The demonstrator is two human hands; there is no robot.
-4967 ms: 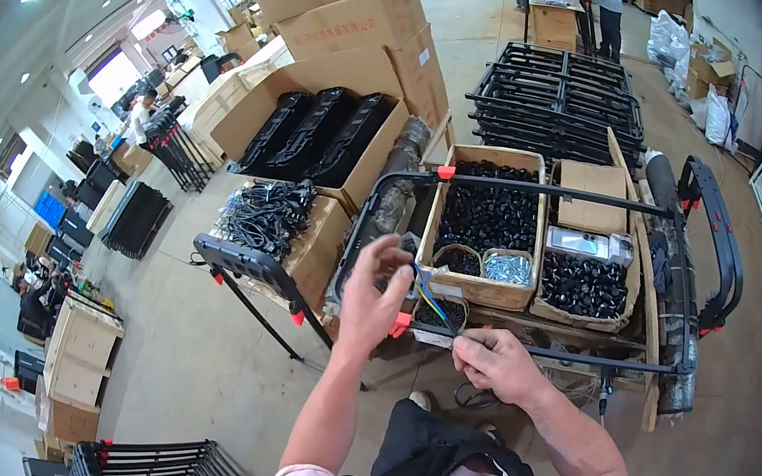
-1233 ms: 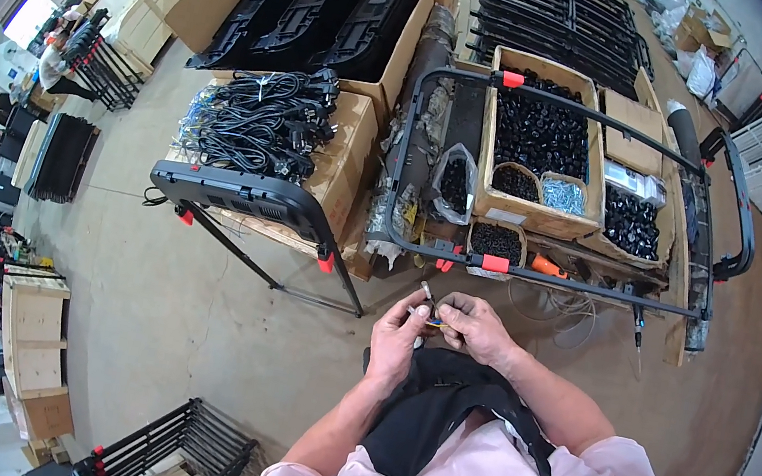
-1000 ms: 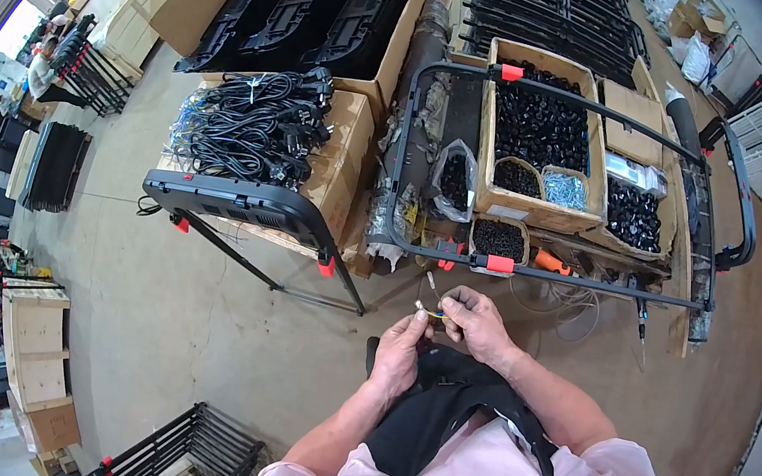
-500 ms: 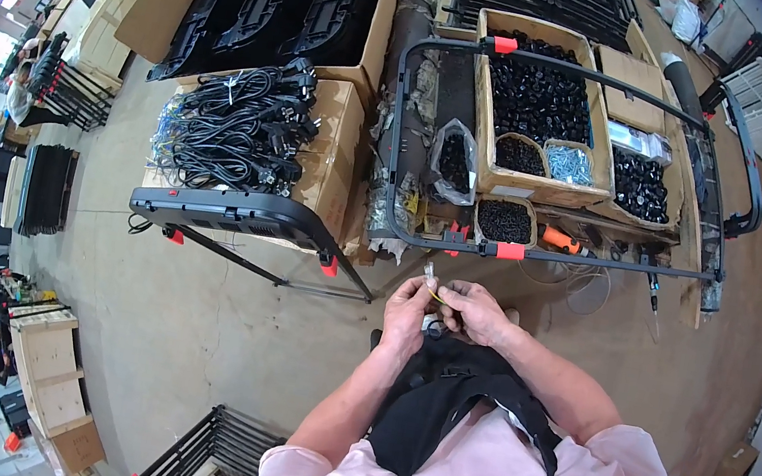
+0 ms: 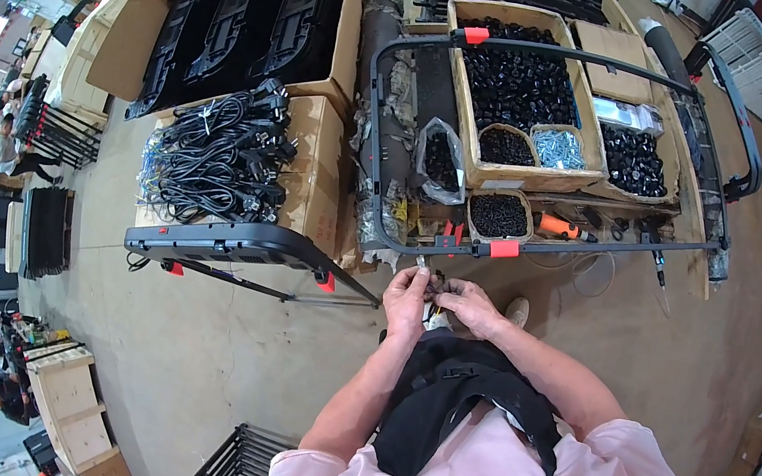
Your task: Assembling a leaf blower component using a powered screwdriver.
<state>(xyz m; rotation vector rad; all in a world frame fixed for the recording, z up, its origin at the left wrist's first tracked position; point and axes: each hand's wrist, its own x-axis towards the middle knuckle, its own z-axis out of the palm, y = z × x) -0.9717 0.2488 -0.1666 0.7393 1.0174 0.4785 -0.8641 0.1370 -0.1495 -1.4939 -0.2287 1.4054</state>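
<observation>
My left hand (image 5: 406, 294) is closed in a pinch in front of my waist, a small clear-and-whitish piece (image 5: 422, 262) sticking up from its fingertips. Close beside it, my right hand (image 5: 473, 307) has its fingers bent inward around something dark and small. Fingers hide most of what lies between the two hands. Just beyond them runs the lower bar of a black tubular frame (image 5: 615, 247) with red clips. To the left stands another frame, with a thick black panel (image 5: 236, 243) across its top.
Black power cords (image 5: 220, 153) lie heaped on a cardboard box at left, before a carton (image 5: 350, 44) of black plastic housings. Within the frame are a wooden box (image 5: 456, 16) of black parts, a small box of silver screws (image 5: 558, 148) and an orange-handled tool (image 5: 562, 228).
The view has shifted slightly. Both hands stay together; the right has drawn its fingers in closer. A yellow-green wire seen between the hands earlier is now mostly hidden.
</observation>
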